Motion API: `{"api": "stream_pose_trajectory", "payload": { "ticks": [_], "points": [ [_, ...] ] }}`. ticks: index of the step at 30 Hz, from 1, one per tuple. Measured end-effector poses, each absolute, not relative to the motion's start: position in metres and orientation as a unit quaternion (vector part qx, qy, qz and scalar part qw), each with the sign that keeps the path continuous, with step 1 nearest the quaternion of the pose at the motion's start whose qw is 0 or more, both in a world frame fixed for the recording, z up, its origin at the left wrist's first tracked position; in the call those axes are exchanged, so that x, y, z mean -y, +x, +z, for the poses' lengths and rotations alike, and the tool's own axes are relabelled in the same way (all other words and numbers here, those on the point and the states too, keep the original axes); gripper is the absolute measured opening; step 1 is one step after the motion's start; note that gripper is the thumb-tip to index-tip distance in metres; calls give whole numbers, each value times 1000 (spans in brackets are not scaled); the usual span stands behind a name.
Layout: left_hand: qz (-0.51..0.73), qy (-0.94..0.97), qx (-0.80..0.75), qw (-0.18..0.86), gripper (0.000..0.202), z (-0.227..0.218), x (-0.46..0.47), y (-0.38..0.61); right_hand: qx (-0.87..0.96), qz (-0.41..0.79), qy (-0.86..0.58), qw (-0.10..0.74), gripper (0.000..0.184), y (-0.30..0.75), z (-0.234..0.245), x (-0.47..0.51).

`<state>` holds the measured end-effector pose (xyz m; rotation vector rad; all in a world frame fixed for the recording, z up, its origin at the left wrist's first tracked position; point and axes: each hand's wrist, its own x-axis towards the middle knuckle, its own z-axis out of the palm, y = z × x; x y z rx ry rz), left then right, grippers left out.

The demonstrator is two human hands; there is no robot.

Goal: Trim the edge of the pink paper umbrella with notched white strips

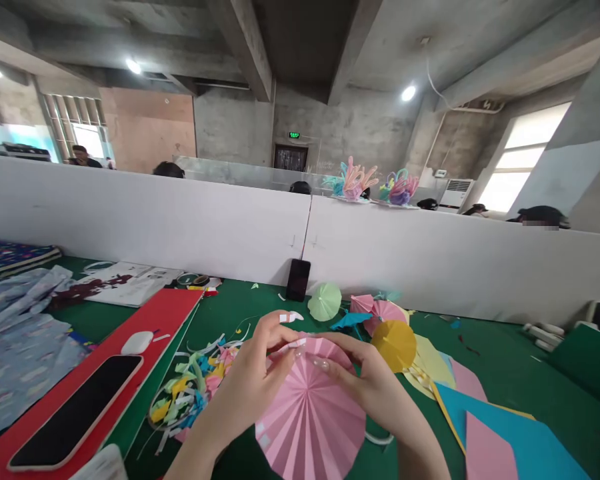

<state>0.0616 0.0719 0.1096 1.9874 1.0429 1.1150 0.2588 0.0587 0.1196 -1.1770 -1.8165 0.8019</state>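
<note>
Pleated pink disc (307,427), lower center of frame.
Left hand (254,360) and right hand (367,377) pinch its upper edge; paper scraps (197,383) lie lower left.

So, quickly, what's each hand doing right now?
Left hand: closed, holding the pleated pink paper disc near its upper edge.
Right hand: closed, holding the same disc, thumb on its pleated face.

A dark-screened smartphone (75,413) lies on a red board (171,310) beside pale-blue printed cloth (25,357); another phone (299,280) (also dark) leans against the white partition (180,223), and a green exit sign (293,135) glows beyond.
</note>
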Motion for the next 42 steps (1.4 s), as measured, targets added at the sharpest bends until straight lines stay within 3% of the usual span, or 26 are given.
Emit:
{"api": "stream_pose_trajectory", "payload": {
  "ticks": [5,7,15,23,42],
  "points": [
    [524,713,-409,224,11,123,-60,44,725,313,-471,394,31,234,109,-70],
    [546,698,-407,222,22,126,-56,44,720,320,-471,397,28,230,104,-75],
    [420,801,-406,132,21,117,-70,62,686,447,-437,373,32,232,97,-77],
    [343,839,-417,65,16,114,-76,57,694,476,-406,356,30,236,103,-67],
    [321,854,-409,-1,19,114,-80,58,658,506,-391,397,27,225,106,-62]
  ]
}}
